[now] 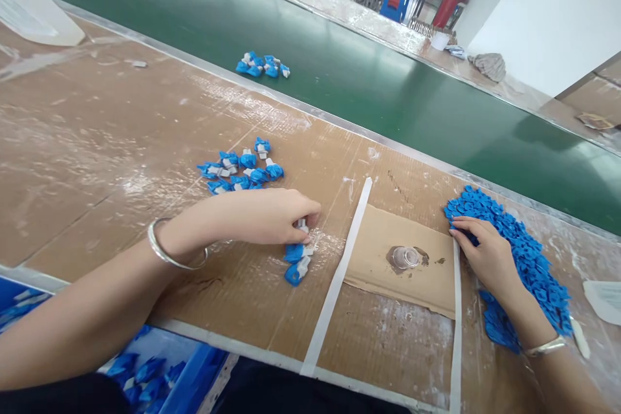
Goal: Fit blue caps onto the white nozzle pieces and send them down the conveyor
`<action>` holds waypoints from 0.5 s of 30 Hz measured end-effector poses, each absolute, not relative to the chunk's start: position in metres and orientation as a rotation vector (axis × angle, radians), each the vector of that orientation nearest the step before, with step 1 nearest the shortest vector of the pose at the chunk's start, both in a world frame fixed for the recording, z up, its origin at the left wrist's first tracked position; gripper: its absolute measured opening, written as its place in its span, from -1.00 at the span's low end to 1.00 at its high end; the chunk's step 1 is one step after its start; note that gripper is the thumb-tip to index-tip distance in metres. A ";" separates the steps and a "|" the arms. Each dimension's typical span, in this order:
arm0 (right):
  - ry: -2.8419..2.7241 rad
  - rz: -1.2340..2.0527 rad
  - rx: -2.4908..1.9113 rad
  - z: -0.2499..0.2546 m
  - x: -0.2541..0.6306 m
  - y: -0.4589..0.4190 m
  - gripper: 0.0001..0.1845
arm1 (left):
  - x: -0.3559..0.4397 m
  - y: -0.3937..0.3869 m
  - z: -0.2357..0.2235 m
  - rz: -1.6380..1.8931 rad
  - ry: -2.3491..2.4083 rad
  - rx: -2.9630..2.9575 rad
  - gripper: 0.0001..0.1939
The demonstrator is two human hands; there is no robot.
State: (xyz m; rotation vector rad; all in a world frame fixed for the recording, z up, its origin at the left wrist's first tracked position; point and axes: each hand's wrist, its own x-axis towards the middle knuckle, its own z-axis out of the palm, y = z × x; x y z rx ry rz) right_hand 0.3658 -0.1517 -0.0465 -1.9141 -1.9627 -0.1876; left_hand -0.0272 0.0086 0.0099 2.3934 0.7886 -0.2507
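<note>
My left hand (272,217) is closed, thumb and fingers pinching the pale grey part of a small blue-and-grey plastic piece (303,225). Just below it, more such pieces (294,273) lie on the cardboard-covered table. Beyond my left wrist sits a loose group of the same blue-and-grey pieces (247,158). My right hand (488,259) is at the near left edge of a large heap of small blue plastic pieces (528,249). Its thumb and forefinger are pinched together at a small blue piece, mostly hidden by the fingertips.
Between my hands, a small clear container (405,257) stands on a cardboard sheet (369,272) flanked by white strips (334,284). A green conveyor belt (339,87) runs behind, carrying a cluster of blue-and-grey pieces (262,65). A blue bin (194,369) is at lower left.
</note>
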 end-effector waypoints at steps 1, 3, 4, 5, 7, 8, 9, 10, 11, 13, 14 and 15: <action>-1.979 -0.164 -1.916 -0.045 0.367 -0.150 -0.73 | -0.028 0.008 0.009 -0.251 0.774 2.385 -0.95; -2.024 -0.107 -1.913 -0.042 0.369 -0.146 -0.73 | -0.028 0.008 0.009 -0.223 0.717 2.387 -0.93; -2.048 -0.082 -1.907 -0.039 0.370 -0.144 -0.72 | -0.028 0.008 0.009 -0.192 0.681 2.393 -0.90; -2.071 -0.064 -1.898 -0.037 0.370 -0.142 -0.70 | -0.027 0.009 0.009 -0.149 0.651 2.400 -0.88; -2.113 -0.045 -1.881 -0.033 0.369 -0.140 -0.68 | -0.024 0.010 0.010 -0.024 0.648 2.403 -0.84; -2.128 -0.038 -1.876 -0.032 0.367 -0.140 -0.68 | -0.021 0.010 0.009 0.052 0.679 2.398 -0.84; -2.142 -0.026 -1.873 -0.031 0.364 -0.141 -0.68 | -0.018 0.009 0.008 0.134 0.723 2.385 -0.85; -2.156 -0.011 -1.868 -0.031 0.361 -0.141 -0.69 | -0.014 0.008 0.006 0.207 0.760 2.371 -0.87; -2.169 0.002 -1.858 -0.031 0.358 -0.142 -0.69 | -0.010 0.006 0.003 0.268 0.781 2.362 -0.89; -2.186 0.027 -1.822 -0.032 0.353 -0.142 -0.70 | -0.003 0.001 -0.006 0.325 0.766 2.400 -0.93; -2.187 0.040 -1.802 -0.033 0.351 -0.142 -0.71 | 0.000 -0.001 -0.012 0.327 0.738 2.458 -0.94; -2.184 0.051 -1.786 -0.033 0.350 -0.142 -0.72 | 0.002 -0.003 -0.017 0.323 0.703 2.536 -0.90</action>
